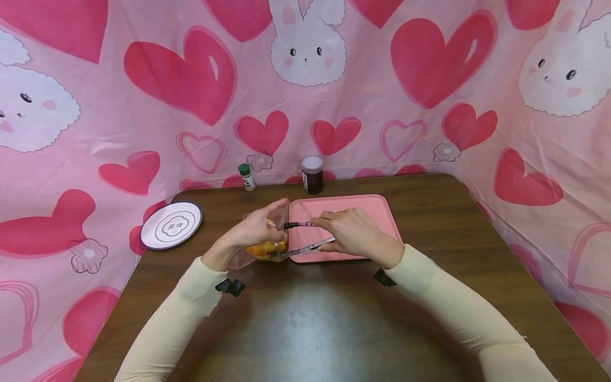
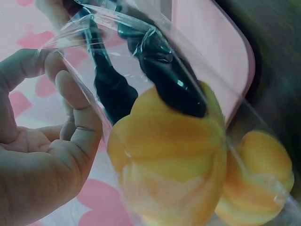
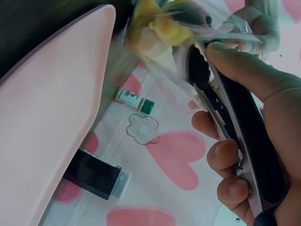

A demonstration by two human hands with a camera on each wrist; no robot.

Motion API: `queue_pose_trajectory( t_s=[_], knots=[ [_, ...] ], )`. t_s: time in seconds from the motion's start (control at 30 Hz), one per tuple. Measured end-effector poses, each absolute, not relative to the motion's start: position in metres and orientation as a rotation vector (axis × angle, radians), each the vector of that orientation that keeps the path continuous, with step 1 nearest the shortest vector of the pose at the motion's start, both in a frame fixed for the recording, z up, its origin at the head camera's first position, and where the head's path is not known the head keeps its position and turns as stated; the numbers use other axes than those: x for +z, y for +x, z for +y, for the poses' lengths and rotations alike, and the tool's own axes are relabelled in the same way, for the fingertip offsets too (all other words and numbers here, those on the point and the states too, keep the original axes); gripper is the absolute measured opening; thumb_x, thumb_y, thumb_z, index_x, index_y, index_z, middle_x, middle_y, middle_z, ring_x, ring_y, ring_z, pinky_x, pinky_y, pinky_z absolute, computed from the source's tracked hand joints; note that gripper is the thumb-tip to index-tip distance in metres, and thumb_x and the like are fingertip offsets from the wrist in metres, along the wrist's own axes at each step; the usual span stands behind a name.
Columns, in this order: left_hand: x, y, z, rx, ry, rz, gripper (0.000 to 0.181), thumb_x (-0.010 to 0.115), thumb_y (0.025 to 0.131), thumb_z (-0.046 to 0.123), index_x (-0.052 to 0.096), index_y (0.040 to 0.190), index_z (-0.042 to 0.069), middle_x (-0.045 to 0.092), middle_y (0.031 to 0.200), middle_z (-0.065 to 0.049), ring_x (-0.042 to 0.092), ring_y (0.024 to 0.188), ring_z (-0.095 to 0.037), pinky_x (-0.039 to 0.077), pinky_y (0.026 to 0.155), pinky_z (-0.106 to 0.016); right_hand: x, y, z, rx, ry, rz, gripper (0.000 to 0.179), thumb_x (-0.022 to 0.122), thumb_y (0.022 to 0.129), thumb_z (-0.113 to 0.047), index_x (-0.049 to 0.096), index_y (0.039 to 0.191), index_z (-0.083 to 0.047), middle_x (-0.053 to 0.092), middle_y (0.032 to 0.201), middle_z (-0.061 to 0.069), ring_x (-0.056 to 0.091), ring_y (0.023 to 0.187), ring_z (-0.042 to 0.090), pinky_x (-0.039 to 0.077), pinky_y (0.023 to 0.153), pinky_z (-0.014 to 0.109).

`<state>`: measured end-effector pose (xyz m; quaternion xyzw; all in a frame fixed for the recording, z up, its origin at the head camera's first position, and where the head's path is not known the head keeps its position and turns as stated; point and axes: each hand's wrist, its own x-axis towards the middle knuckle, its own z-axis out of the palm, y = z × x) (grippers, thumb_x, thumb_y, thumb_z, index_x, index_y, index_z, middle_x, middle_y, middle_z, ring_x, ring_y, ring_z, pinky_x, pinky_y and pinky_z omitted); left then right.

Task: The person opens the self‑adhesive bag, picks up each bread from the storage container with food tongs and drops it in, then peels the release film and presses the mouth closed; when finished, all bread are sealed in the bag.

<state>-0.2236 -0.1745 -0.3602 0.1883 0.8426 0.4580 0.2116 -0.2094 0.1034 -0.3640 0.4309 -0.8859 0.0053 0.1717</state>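
My left hand pinches the edge of a clear plastic bag, keeping its mouth spread. Golden bread rolls lie inside, one large and in front, another roll beside it. The right hand grips metal tongs with black handles, thumb on one arm and fingers curled round the other. In the left wrist view the black tong tips reach into the bag, spread apart, one of them against the top of the large roll.
A pink tray lies beneath the right hand and tongs. At the left stands a white plate with a printed centre. Along the back of the wooden table are a green-capped shaker and a dark jar with a pale lid.
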Motion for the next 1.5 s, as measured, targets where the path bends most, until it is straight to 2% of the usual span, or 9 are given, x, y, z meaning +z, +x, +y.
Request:
queue_pose_trajectory(
  t_s=[0.17,0.3,0.43,0.53,0.63,0.77,1.0,1.27,1.5],
  knots=[
    [-0.36,-0.224,-0.179,1.265,0.546,2.364,0.092,0.073,0.086,0.016,0.019,0.161,0.019,0.023,0.167,-0.006,0.056,0.114,-0.036,0.057,0.091,-0.038,-0.366,-0.212,0.105,0.103,1.186,-2.6,0.065,0.083,0.073,-0.056,0.069,0.126,-0.02,0.073,0.104,-0.003,0.06,0.061,0.012,0.048,0.051,0.027],
    [-0.36,-0.224,-0.179,1.315,0.538,2.308,0.092,0.072,0.086,0.013,0.017,0.161,0.017,0.021,0.167,-0.005,0.052,0.13,-0.037,0.06,0.086,-0.039,-0.365,-0.214,0.108,0.13,1.167,-2.626,0.069,0.084,0.071,-0.056,0.068,0.128,-0.02,0.074,0.111,-0.003,0.064,0.065,0.014,0.051,0.053,0.029],
    [-0.361,-0.225,-0.178,1.342,0.54,2.28,0.092,0.07,0.086,0.011,0.017,0.161,0.017,0.021,0.168,-0.006,0.032,0.15,-0.031,0.059,0.086,-0.036,-0.363,-0.215,0.113,0.164,1.158,-2.647,0.07,0.085,0.07,-0.056,0.068,0.128,-0.021,0.073,0.113,-0.002,0.065,0.067,0.014,0.054,0.057,0.031],
    [-0.362,-0.226,-0.179,1.326,0.57,2.289,0.092,0.069,0.085,0.011,0.016,0.161,0.016,0.022,0.167,-0.008,0.042,0.143,-0.033,0.059,0.079,-0.034,-0.36,-0.216,0.117,0.191,1.148,-2.664,0.071,0.086,0.069,-0.054,0.067,0.129,-0.02,0.073,0.112,-0.002,0.062,0.065,0.012,0.054,0.058,0.03],
    [-0.361,-0.226,-0.179,1.295,0.589,2.302,0.092,0.068,0.086,0.012,0.015,0.161,0.014,0.024,0.166,-0.009,0.061,0.115,-0.031,0.057,0.073,-0.033,-0.357,-0.216,0.122,0.204,1.137,-2.672,0.073,0.086,0.069,-0.055,0.067,0.129,-0.02,0.073,0.111,-0.002,0.06,0.064,0.01,0.053,0.059,0.029],
    [-0.362,-0.226,-0.179,1.287,0.587,2.289,0.091,0.067,0.087,0.011,0.013,0.161,0.013,0.025,0.166,-0.009,0.064,0.085,-0.028,0.056,0.073,-0.032,-0.355,-0.218,0.128,0.216,1.134,-2.669,0.072,0.086,0.069,-0.055,0.068,0.129,-0.02,0.074,0.112,-0.002,0.066,0.075,0.011,0.054,0.062,0.029],
    [-0.361,-0.225,-0.178,1.264,0.597,2.31,0.092,0.067,0.086,0.007,0.014,0.161,0.013,0.023,0.167,-0.008,0.048,0.136,-0.036,0.058,0.075,-0.032,-0.351,-0.22,0.139,0.253,1.102,-2.656,0.063,0.086,0.071,-0.053,0.071,0.125,-0.023,0.076,0.107,-0.006,0.071,0.09,0.011,0.057,0.071,0.033],
    [-0.359,-0.226,-0.18,1.246,0.538,2.339,0.092,0.069,0.086,0.009,0.017,0.161,0.017,0.028,0.163,-0.013,0.065,0.082,-0.023,0.059,0.075,-0.033,-0.345,-0.218,0.161,0.331,1.027,-2.715,0.065,0.085,0.073,-0.051,0.069,0.129,-0.022,0.073,0.119,0.001,0.07,0.104,0.021,0.057,0.068,0.04],
    [-0.362,-0.229,-0.184,1.264,0.558,2.318,0.093,0.068,0.085,0.01,0.015,0.161,0.016,0.03,0.161,-0.019,0.065,0.082,-0.021,0.06,0.079,-0.035,-0.344,-0.22,0.192,0.382,0.945,-2.784,0.07,0.079,0.079,-0.054,0.061,0.139,-0.023,0.068,0.131,0.007,0.07,0.103,0.027,0.057,0.073,0.048]
  ],
)
